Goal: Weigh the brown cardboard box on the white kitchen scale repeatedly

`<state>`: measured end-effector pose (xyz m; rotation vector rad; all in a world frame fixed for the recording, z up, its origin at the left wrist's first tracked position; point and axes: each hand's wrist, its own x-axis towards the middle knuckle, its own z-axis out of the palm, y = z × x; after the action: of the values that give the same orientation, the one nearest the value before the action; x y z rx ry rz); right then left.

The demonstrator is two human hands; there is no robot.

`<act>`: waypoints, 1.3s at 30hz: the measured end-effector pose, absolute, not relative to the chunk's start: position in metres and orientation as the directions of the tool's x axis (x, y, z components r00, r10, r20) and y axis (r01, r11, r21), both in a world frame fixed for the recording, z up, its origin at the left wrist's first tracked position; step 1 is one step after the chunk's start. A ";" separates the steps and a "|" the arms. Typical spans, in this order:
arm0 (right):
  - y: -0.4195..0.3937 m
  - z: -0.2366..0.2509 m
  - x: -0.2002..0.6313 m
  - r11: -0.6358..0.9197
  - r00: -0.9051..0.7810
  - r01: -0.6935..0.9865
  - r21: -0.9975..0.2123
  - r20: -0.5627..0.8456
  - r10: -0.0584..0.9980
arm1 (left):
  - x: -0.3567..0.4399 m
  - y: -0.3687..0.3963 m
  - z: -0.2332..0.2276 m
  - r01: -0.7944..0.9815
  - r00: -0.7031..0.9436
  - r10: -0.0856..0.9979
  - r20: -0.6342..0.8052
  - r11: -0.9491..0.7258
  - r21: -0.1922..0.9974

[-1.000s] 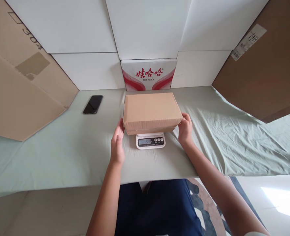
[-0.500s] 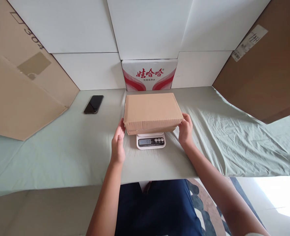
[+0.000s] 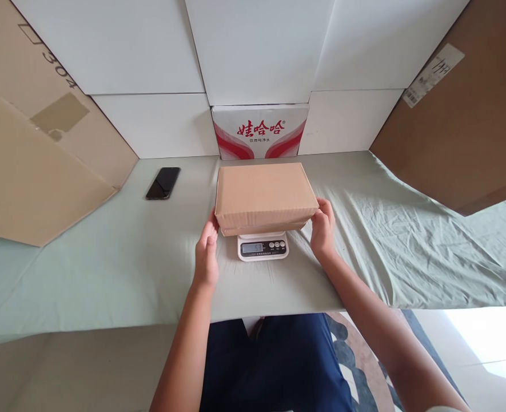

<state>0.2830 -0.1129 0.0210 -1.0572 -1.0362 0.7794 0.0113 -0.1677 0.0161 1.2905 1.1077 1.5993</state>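
box on the scale, hands at its ends

your left hand [image 3: 205, 254] and right hand [image 3: 322, 230] press the two near corners of the cardboard box [image 3: 265, 194], a light grip. it sits on the small scale [image 3: 263, 246] on the tabletop [image 3: 107, 269]. weighing looks underway; next, let go so the display can settle.
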 end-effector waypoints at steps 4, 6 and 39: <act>-0.116 0.020 0.282 0.320 0.326 0.008 -0.947 0.305 0.895 | 0.011 -0.168 0.016 -0.043 -0.177 0.941 0.289 -0.300 0.953; -0.116 0.018 0.281 0.321 0.329 0.027 -0.947 0.312 0.891 | 0.011 -0.168 0.016 -0.042 -0.175 0.940 0.292 -0.303 0.952; 0.018 0.015 0.236 0.389 0.215 0.190 -0.901 0.425 0.879 | 0.006 0.012 -0.003 -0.185 -0.208 0.962 0.178 -0.217 0.958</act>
<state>0.2359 0.0177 0.0151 -1.0976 -1.2907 0.6433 0.0060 0.0119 -0.0026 1.0984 1.0848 1.5896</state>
